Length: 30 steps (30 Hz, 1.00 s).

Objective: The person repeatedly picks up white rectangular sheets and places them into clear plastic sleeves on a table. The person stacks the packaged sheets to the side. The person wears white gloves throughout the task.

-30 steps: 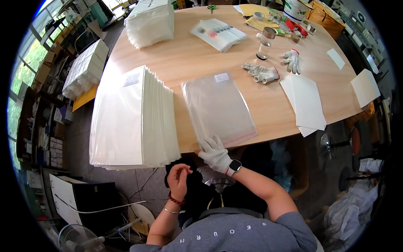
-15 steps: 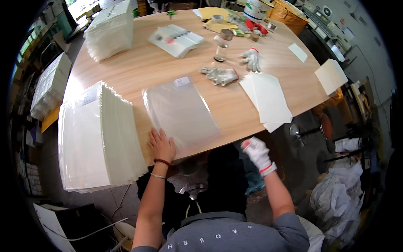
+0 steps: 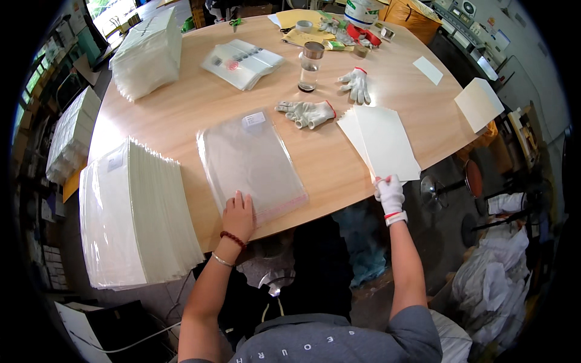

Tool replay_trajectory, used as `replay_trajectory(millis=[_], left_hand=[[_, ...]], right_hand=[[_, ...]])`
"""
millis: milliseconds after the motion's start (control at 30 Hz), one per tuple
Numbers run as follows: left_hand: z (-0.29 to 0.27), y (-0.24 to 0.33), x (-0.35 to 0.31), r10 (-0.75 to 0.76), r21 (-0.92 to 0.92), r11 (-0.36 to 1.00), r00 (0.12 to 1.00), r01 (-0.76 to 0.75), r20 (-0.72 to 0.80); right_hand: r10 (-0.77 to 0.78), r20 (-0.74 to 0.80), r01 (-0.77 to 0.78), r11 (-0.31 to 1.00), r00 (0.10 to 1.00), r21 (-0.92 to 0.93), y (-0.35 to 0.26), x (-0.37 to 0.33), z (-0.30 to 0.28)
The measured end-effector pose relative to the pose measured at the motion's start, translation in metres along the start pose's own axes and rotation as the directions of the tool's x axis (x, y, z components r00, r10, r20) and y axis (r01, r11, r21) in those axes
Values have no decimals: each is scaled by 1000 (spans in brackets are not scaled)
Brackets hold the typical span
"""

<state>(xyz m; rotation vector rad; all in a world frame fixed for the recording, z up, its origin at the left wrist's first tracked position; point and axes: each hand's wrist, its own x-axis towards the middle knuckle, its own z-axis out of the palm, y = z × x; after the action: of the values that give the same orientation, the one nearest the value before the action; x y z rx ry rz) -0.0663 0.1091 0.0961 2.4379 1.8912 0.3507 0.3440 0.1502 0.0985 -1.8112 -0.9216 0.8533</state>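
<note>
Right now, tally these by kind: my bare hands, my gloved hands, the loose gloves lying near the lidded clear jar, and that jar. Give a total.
Bare hands: 1 (left hand, on the clear flat bags)
Gloved hands: 1 (right hand, at the white sheets)
Loose gloves: 2 (nearer glove, farther glove)
Clear jar: 1
Total: 5

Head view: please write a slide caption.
Left hand rests on clear plastic sleeves; gloved right hand at white sheets.
</note>
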Motion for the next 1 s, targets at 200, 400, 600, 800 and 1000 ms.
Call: replay_trajectory(millis=[200, 400, 600, 800, 1000], left_hand=[[-10, -3, 24, -25, 112, 994, 998, 19, 54], [-1, -24, 26, -70, -190, 981, 975, 30, -211], [-8, -26, 29, -110, -265, 962, 978, 61, -175], [3, -40, 22, -27, -280, 960, 984, -23, -175], [-13, -28, 3, -437, -284, 897, 778, 339, -451]], right_hand=[[404, -37, -192, 512, 914, 837, -13, 40, -52], [143, -231, 10, 830, 962, 557, -35, 42, -65], [-97, 46, 69, 906, 994, 418, -51, -122, -57], [134, 550, -416, 802, 825, 429, -38, -205, -27], [293, 432, -491, 732, 853, 472, -23, -227, 6]])
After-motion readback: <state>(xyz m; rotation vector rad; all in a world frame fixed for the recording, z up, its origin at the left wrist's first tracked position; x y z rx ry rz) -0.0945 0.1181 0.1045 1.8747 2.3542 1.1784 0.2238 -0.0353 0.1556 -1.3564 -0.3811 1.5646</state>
